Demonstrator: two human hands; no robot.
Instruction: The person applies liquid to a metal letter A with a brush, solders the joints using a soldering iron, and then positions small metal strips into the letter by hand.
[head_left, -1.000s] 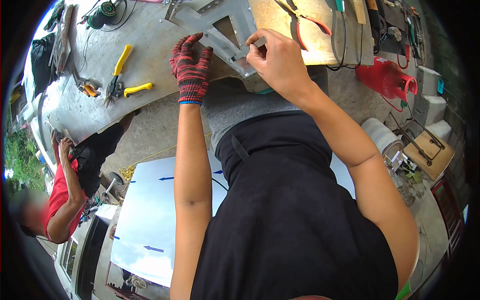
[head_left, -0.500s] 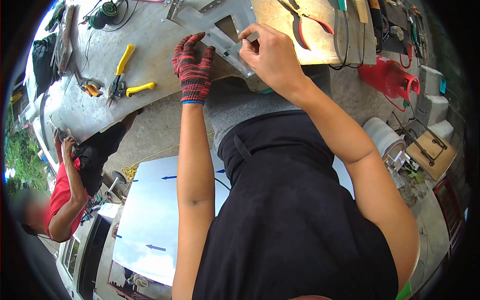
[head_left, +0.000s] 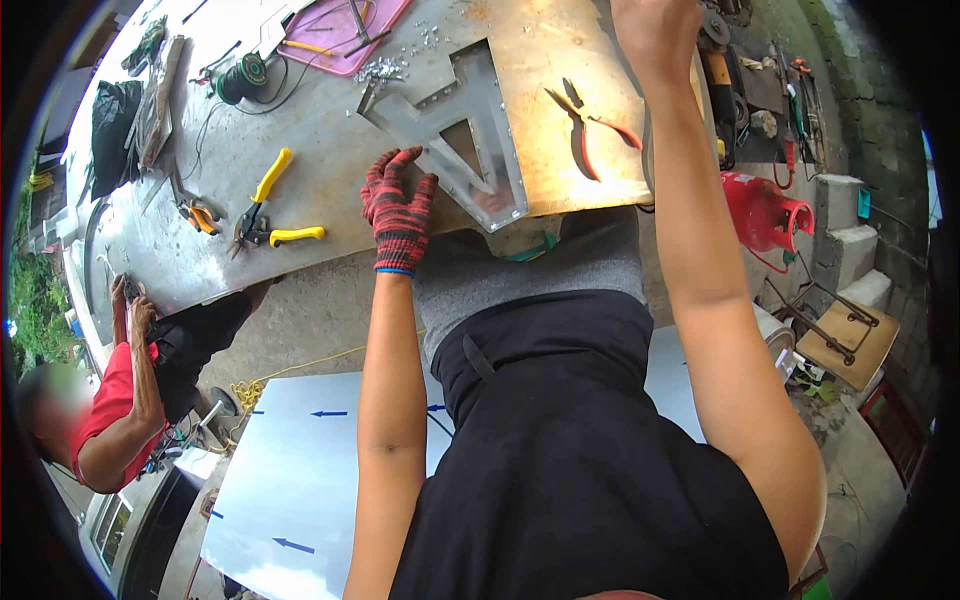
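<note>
My left hand (head_left: 401, 205), in a red-and-black striped knit glove, rests at the left edge of a sheet-metal letter shape (head_left: 500, 130). Its fingers are apart. The letter lies flat on the metal-topped table, with a triangular opening in its middle and small dots along its edges. My bare right hand (head_left: 657, 32) is stretched out past the wooden board (head_left: 560, 60), at the top of the view. Its fingers are cut off by the frame's edge. Red-handled pliers (head_left: 581, 148) lie spread on the board, between the letter and my right forearm.
Yellow-handled snips (head_left: 268, 178) and orange-handled pliers (head_left: 201, 217) lie left of my glove. Farther back are a green wire spool (head_left: 243, 79), scattered small fasteners (head_left: 381, 70) and a pink tray (head_left: 335, 63) with tools. A red gas cylinder (head_left: 762, 218) stands right; a person (head_left: 120, 400) works at left.
My right hand has left the letter, where it held a small grey piece, and reached far forward and right. My left hand stays beside the letter. The view has shifted, showing more tabletop.
</note>
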